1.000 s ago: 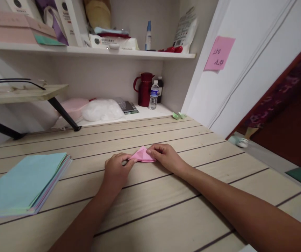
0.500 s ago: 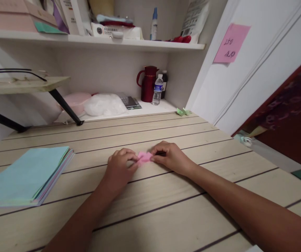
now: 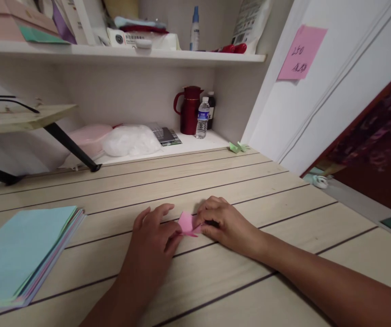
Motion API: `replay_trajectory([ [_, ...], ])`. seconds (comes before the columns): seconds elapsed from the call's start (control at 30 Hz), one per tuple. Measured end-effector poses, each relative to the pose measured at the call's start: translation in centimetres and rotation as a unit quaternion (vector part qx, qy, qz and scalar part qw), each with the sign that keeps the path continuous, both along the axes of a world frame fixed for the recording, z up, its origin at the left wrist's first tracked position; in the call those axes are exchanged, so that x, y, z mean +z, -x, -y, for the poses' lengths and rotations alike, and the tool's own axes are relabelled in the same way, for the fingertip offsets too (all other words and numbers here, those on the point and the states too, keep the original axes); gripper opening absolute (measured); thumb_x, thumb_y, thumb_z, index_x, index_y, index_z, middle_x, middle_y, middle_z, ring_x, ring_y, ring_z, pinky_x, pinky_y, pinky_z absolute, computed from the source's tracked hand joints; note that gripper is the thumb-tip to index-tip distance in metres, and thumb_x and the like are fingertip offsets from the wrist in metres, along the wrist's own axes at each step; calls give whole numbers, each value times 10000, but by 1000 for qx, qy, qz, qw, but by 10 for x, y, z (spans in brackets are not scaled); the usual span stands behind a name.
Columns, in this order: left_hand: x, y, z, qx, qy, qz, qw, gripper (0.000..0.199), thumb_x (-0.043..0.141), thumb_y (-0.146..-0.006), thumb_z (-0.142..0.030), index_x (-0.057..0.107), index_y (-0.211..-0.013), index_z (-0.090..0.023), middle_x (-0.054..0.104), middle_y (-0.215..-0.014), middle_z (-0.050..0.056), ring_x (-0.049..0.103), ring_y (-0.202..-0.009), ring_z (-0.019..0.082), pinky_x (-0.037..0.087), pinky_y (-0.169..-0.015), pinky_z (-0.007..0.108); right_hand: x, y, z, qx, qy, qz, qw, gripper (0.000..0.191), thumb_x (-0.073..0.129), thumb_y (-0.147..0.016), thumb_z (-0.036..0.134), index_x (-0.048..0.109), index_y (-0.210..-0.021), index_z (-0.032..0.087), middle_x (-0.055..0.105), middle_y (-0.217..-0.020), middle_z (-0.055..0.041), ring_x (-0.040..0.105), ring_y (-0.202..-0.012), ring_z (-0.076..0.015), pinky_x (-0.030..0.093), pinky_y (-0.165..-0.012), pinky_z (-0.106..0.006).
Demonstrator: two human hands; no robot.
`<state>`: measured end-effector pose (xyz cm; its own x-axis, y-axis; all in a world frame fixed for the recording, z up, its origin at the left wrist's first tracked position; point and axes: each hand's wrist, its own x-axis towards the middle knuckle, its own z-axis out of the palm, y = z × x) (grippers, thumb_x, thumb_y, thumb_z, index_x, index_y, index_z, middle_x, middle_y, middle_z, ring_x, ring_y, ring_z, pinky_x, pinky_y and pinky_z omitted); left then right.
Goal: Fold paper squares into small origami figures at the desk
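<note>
A small folded piece of pink paper (image 3: 186,221) is held between my two hands just over the wooden tabletop (image 3: 215,290). My left hand (image 3: 154,231) pinches its left, near edge between thumb and index finger, while the other fingers are raised and bent. On the opposite side, my right hand (image 3: 220,220) grips the paper with thumb and fingertips, which cover part of it. Some of the folds show as a raised flap and a narrow strip along the near edge.
A stack of coloured paper (image 3: 28,254) lies at left. Small folded green paper (image 3: 238,147) rests at the table's far right corner. Behind stand a red jug (image 3: 190,111), a water bottle (image 3: 202,119) and a plastic bag (image 3: 130,141). A small raised shelf (image 3: 28,119) is at far left.
The view has shifted, so hands and paper appear lower. The pink paper now shows a raised flap, and my left hand's upper fingers have lifted away from it.
</note>
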<state>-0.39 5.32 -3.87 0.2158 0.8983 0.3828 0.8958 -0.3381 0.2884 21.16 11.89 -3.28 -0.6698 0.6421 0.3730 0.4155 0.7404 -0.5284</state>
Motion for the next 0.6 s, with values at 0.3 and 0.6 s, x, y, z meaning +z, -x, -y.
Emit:
replay_trajectory([
  [0.3, 2, -3, -8, 44, 65, 71, 994, 260, 502, -904, -361, 694, -776, -241, 659, -1153, 64, 589, -1091, 258, 420, -972, 489, -2, 6, -4, -55, 25, 1, 998, 165, 648, -891, 277, 658, -745, 203, 648, -1054, -50, 569, -1023, -217, 391, -912, -396],
  [0.6, 3, -11, -14, 84, 57, 22, 995, 186, 590, -844, -307, 639, -684, -226, 673, -1141, 43, 588, -1039, 270, 407, -919, 471, -3, 9, -4, -102, 1, 28, 994, 122, 676, -852, 259, 617, -764, 200, 624, -990, -45, 542, -942, -214, 388, -862, -384],
])
